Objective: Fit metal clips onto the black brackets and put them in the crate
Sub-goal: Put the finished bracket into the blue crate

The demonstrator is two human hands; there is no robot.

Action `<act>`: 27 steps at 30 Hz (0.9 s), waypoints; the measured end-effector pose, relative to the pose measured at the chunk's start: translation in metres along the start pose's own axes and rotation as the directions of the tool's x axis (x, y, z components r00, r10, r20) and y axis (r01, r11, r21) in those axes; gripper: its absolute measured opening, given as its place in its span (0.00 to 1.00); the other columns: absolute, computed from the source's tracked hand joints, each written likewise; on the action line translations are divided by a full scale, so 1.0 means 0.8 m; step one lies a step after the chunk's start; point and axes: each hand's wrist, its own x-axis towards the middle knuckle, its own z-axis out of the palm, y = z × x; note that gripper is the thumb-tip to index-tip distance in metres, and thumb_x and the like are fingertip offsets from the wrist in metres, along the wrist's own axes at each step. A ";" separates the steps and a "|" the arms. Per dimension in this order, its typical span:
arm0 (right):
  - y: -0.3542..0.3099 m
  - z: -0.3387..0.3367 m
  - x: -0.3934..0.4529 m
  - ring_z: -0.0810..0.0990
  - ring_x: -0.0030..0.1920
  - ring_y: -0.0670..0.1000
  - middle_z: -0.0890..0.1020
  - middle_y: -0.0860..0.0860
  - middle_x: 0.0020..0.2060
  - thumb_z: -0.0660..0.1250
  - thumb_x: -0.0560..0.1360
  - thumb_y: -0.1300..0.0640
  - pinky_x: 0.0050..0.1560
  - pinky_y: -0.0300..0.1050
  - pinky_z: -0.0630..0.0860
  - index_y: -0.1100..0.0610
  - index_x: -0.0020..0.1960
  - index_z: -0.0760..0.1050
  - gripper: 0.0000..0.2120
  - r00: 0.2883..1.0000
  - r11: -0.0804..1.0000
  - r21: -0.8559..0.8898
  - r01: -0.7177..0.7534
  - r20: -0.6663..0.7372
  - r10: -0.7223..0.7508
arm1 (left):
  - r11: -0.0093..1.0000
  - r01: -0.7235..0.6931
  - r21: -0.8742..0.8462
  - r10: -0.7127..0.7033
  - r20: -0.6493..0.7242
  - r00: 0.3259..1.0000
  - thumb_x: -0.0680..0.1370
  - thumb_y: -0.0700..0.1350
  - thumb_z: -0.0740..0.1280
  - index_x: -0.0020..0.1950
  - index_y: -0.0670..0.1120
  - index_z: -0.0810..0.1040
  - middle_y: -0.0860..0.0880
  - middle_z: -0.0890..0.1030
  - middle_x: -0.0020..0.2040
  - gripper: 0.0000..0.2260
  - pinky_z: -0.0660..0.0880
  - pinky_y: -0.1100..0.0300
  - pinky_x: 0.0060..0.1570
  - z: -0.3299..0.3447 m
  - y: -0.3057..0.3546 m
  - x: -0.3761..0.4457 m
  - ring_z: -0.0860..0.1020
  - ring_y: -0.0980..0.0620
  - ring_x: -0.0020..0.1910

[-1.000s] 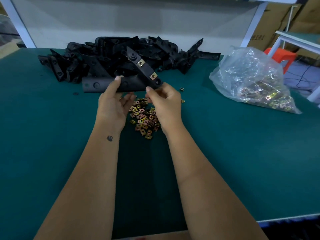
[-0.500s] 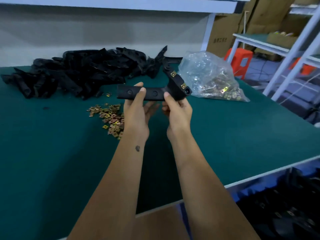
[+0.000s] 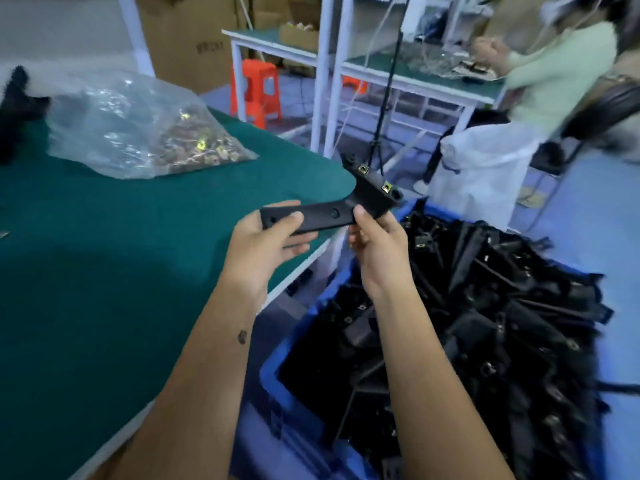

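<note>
Presently, in the head view, one black bracket (image 3: 322,216) is held in the air between both hands, above the right edge of the desk (image 3: 104,271) and just short of the crate (image 3: 273,379). The left hand (image 3: 263,244) is closed around the bracket's long flat arm, thumb on top and fingers curled beneath. The right hand (image 3: 377,244) pinches the bracket near its bend, thumb pressed on the upper face. Two metal clips (image 3: 363,169) are seen fitted on the shorter angled arm, which points up and away from the person.

The blue crate is set on the floor beside the desk, below the right forearm, and is heaped with finished brackets (image 3: 502,323); several of these show small clips. On the green desk surface a clear plastic bag (image 3: 138,133) of loose clips is lying at upper left, well apart from the hands. A few black parts (image 3: 14,109) are visible at the far left edge, blurred.

Beyond the desk, an orange stool (image 3: 258,91), white-framed benches (image 3: 408,81), cardboard boxes (image 3: 194,39) and a white sack (image 3: 485,168) are noted. A second person (image 3: 554,74) in a pale green top is seated at the upper right.
</note>
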 end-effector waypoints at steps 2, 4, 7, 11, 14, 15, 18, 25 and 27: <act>-0.011 -0.044 -0.007 0.71 0.29 0.46 0.75 0.48 0.28 0.66 0.79 0.62 0.31 0.37 0.69 0.53 0.44 0.82 0.08 1.000 0.999 -0.045 0.001 -0.012 -0.001 | 0.997 0.011 0.071 -0.017 0.088 0.996 0.79 0.37 0.67 0.53 0.47 0.80 0.49 0.87 0.43 0.06 0.79 0.64 0.39 0.014 -0.017 -0.006 0.86 0.48 0.43; -0.019 -0.082 -0.015 0.74 0.31 0.46 0.76 0.46 0.27 0.65 0.80 0.61 0.32 0.37 0.71 0.50 0.40 0.82 0.12 0.999 0.998 -0.067 -0.018 -0.037 0.015 | 0.987 -0.007 0.164 -0.021 0.167 0.986 0.79 0.36 0.67 0.53 0.48 0.80 0.52 0.86 0.41 0.08 0.79 0.64 0.39 0.022 -0.025 -0.008 0.85 0.50 0.40; -0.026 -0.123 -0.024 0.75 0.32 0.47 0.73 0.47 0.26 0.64 0.81 0.61 0.33 0.39 0.71 0.51 0.43 0.77 0.10 0.972 0.998 0.056 -0.020 -0.232 0.033 | 0.956 -0.008 0.294 -0.071 0.256 0.964 0.81 0.37 0.65 0.54 0.48 0.79 0.51 0.86 0.40 0.08 0.81 0.64 0.41 0.025 -0.022 -0.005 0.84 0.54 0.39; -0.026 -0.159 -0.018 0.74 0.31 0.47 0.75 0.51 0.32 0.62 0.82 0.59 0.37 0.41 0.72 0.55 0.48 0.72 0.04 0.796 0.963 0.237 0.127 -0.603 0.043 | 0.948 -0.008 0.317 -0.064 0.215 0.975 0.82 0.40 0.62 0.52 0.49 0.81 0.50 0.86 0.43 0.08 0.81 0.64 0.42 0.020 -0.015 -0.003 0.84 0.56 0.42; -0.015 -0.167 -0.015 0.79 0.38 0.49 0.79 0.57 0.43 0.61 0.82 0.61 0.40 0.38 0.78 0.63 0.61 0.71 0.09 0.673 0.943 0.307 0.127 -0.726 0.145 | 0.954 0.015 0.298 -0.062 0.150 0.987 0.83 0.40 0.61 0.51 0.49 0.81 0.48 0.85 0.42 0.10 0.82 0.63 0.42 0.021 -0.015 -0.004 0.84 0.55 0.41; -0.011 -0.167 -0.013 0.81 0.42 0.51 0.80 0.59 0.47 0.60 0.83 0.62 0.41 0.38 0.80 0.65 0.65 0.70 0.12 0.648 0.935 0.335 0.115 -0.739 0.185 | 0.953 0.018 0.301 -0.063 0.138 0.988 0.83 0.40 0.60 0.50 0.49 0.81 0.48 0.85 0.43 0.10 0.82 0.63 0.42 0.022 -0.016 -0.004 0.83 0.55 0.41; -0.012 -0.156 -0.007 0.82 0.50 0.53 0.79 0.63 0.58 0.57 0.82 0.65 0.51 0.41 0.80 0.71 0.68 0.69 0.16 0.585 0.913 0.397 0.090 -0.763 0.274 | 0.940 0.004 0.342 -0.057 0.146 0.988 0.83 0.40 0.60 0.50 0.49 0.81 0.51 0.85 0.41 0.11 0.81 0.64 0.42 0.026 -0.017 -0.005 0.83 0.57 0.41; -0.026 -0.026 -0.011 0.75 0.28 0.48 0.76 0.53 0.33 0.58 0.79 0.67 0.28 0.37 0.72 0.63 0.55 0.76 0.10 0.752 0.929 0.371 -0.005 -0.610 0.248 | 0.906 -0.020 0.423 -0.105 0.268 0.958 0.83 0.41 0.60 0.49 0.50 0.80 0.51 0.84 0.46 0.10 0.79 0.59 0.50 0.050 -0.013 -0.012 0.82 0.55 0.45; -0.020 0.039 -0.024 0.74 0.28 0.47 0.76 0.52 0.31 0.58 0.78 0.69 0.29 0.37 0.72 0.59 0.46 0.76 0.10 0.887 0.970 0.238 -0.044 -0.438 0.148 | 0.920 -0.049 0.389 -0.061 0.265 0.962 0.82 0.38 0.60 0.47 0.49 0.80 0.53 0.84 0.42 0.12 0.77 0.63 0.44 0.042 -0.002 -0.010 0.81 0.56 0.43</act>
